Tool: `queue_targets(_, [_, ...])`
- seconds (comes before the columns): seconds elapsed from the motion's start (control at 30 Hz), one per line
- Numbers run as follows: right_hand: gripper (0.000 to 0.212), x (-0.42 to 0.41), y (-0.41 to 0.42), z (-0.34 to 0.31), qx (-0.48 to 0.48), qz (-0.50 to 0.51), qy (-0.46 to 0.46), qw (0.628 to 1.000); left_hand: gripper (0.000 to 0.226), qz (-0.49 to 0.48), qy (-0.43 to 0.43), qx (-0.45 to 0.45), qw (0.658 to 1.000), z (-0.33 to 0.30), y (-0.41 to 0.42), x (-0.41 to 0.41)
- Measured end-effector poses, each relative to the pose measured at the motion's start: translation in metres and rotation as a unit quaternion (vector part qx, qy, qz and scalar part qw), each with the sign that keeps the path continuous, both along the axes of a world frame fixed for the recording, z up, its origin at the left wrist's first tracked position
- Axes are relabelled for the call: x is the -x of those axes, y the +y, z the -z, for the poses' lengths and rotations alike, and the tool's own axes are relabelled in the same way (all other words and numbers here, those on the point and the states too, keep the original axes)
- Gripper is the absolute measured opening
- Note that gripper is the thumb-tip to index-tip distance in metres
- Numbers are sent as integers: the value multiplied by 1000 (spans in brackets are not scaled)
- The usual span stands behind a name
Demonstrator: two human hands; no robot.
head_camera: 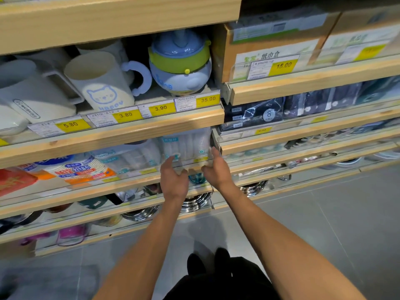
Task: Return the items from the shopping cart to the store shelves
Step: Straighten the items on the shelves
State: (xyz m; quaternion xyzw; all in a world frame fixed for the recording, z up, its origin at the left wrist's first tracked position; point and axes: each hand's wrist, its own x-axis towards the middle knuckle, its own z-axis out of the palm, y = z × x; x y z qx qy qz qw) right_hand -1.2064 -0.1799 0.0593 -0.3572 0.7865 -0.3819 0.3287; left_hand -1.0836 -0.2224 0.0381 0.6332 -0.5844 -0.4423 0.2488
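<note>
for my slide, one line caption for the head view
Both hands, left and right, settle a clear cup pack onto a shelf.

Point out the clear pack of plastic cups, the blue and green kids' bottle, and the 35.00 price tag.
clear pack of plastic cups (188, 146), head view, front wrap.
blue and green kids' bottle (179, 61), head view, green band.
35.00 price tag (208, 99), head view, yellow part.

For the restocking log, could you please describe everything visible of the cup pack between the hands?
The cup pack is a clear plastic sleeve of stacked whitish disposable cups with small teal labels. It stands at the right end of its shelf, behind the clear rail. The left hand and right hand hold its lower sides, fingers curled.
</note>
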Motion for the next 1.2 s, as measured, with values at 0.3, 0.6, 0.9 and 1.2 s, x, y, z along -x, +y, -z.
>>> queue_targets(0.3, [24, 74, 58, -13, 184, 187, 40, 964, 24, 35, 88, 99, 991, -3, 64, 84])
queue_targets(0.6, [21, 269, 128, -40, 215, 245, 25, 945, 13, 82, 155, 193, 965, -68, 104, 266])
queue_targets(0.9, [38, 450, 152, -66, 91, 124, 121, 981, 28, 9, -37, 68, 997, -99, 85, 401])
queue_targets(1.2, [20, 492, 108, -77, 9, 59, 192, 980, 37, -44, -72, -46, 995, -116, 54, 413])
